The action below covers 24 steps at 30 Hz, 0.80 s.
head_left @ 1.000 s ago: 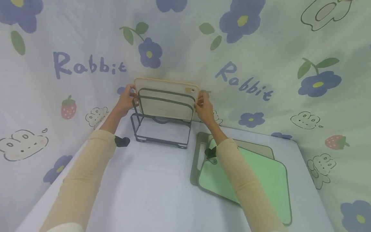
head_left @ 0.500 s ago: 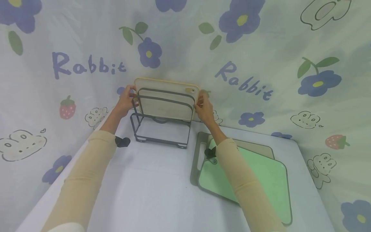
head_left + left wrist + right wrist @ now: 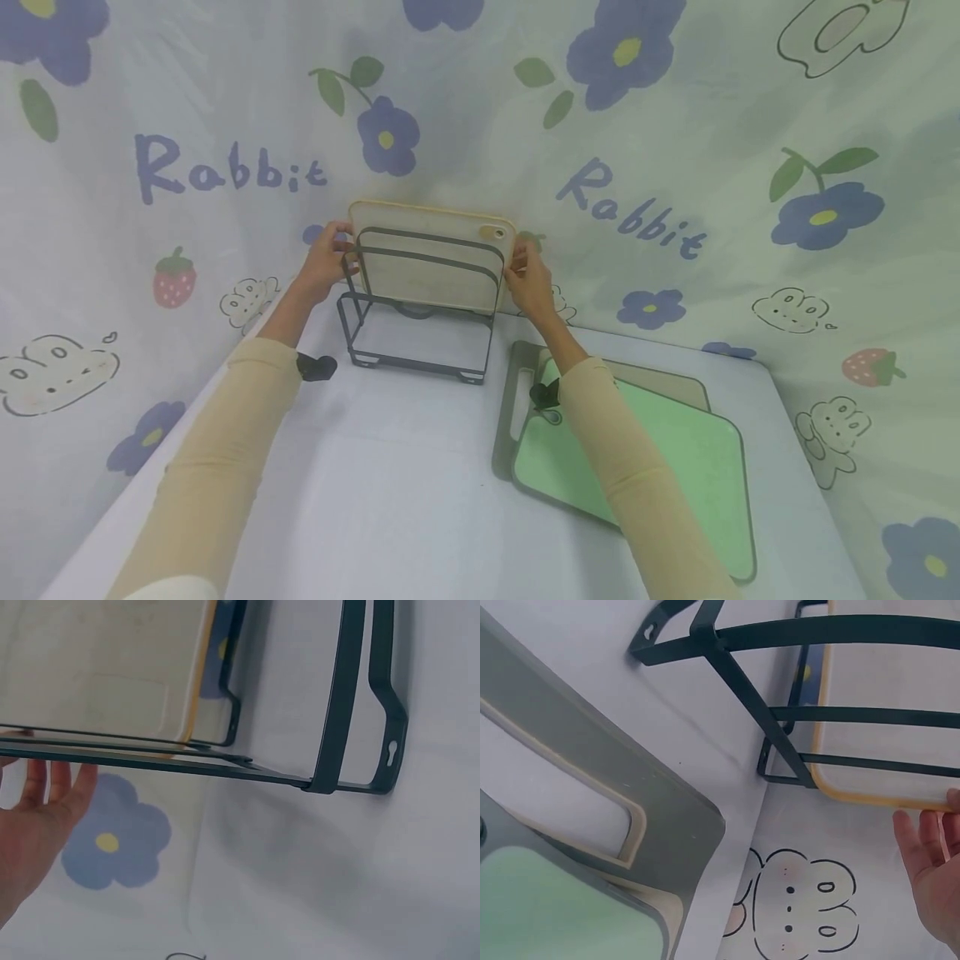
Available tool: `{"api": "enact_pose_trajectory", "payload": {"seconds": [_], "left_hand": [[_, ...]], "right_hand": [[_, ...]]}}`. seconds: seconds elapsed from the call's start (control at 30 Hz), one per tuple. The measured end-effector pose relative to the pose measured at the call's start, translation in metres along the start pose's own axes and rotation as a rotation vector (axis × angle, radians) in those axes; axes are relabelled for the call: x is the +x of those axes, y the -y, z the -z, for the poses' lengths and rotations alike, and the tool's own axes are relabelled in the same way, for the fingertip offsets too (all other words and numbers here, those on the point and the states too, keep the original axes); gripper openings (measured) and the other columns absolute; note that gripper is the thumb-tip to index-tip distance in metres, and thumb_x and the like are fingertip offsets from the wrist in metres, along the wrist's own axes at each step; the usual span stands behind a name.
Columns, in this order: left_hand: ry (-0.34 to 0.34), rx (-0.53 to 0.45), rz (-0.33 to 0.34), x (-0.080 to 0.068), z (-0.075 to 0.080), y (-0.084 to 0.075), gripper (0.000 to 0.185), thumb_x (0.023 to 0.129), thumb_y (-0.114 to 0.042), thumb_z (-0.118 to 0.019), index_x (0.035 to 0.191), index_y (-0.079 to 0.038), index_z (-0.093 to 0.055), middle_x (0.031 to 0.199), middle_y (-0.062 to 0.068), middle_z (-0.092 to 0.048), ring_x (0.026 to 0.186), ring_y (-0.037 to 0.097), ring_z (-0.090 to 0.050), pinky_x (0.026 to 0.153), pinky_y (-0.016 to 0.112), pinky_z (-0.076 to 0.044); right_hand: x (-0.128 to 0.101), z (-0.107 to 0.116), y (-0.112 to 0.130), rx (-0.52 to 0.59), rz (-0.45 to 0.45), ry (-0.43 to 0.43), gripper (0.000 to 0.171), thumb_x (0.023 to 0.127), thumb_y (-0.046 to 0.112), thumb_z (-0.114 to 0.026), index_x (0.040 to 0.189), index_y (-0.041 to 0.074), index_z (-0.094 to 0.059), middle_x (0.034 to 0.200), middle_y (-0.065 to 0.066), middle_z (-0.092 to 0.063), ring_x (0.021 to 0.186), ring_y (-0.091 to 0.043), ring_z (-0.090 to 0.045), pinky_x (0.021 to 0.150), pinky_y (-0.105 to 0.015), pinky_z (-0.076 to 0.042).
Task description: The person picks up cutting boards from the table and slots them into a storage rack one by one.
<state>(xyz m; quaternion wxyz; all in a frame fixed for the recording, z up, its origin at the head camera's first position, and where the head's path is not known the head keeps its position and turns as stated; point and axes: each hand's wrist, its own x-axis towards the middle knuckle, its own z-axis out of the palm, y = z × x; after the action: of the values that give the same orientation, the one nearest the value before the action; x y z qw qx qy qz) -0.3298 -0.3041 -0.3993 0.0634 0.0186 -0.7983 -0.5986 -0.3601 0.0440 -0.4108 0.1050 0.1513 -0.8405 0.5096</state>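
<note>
Nothing has visibly moved since a second ago: both hands stay at the side edges of the cutting board (image 3: 431, 254), which stands upright in the rearmost slot of the dark wire rack (image 3: 416, 333), close to the patterned cloth backdrop (image 3: 675, 125).

At the board's left edge is the left hand (image 3: 324, 260); the left wrist view shows its fingers (image 3: 45, 787) fairly straight and close together beside the board, though whether they actually grip the edge cannot be told. At the right edge, just below the corner with the round hanging hole, is the right hand (image 3: 528, 279), and in the right wrist view its fingers (image 3: 922, 840) lie side by side at the board's yellow-rimmed edge, again with the contact itself unclear.

Two of the rack's arched dividers cross in front of the board's pale face. The rack rests at the back of the white tabletop (image 3: 390, 483). To its right, two more boards lie flat and stacked: a light green one (image 3: 697, 467) on top of a grey one (image 3: 517, 383) with a long handle slot. The right sleeve (image 3: 637, 475) passes over them.
</note>
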Motion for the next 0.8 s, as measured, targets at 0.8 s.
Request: {"api": "enact_pose_trajectory", "payload": {"seconds": [0.8], "left_hand": [[-0.065,0.054,0.049,-0.02,0.014,-0.02,0.048,0.106,-0.014,-0.047,0.151,-0.002,-0.035,0.143,0.028,-0.046,0.126,0.039,-0.049,0.107,0.041,-0.045]], "right_hand": [[-0.003,0.017,0.001,-0.004,0.029,-0.004,0.026,0.097,0.003,-0.062,0.121,0.001,-0.055,0.111,-0.015,-0.064,0.104,-0.027,-0.062,0.091,-0.032,-0.053]]}}
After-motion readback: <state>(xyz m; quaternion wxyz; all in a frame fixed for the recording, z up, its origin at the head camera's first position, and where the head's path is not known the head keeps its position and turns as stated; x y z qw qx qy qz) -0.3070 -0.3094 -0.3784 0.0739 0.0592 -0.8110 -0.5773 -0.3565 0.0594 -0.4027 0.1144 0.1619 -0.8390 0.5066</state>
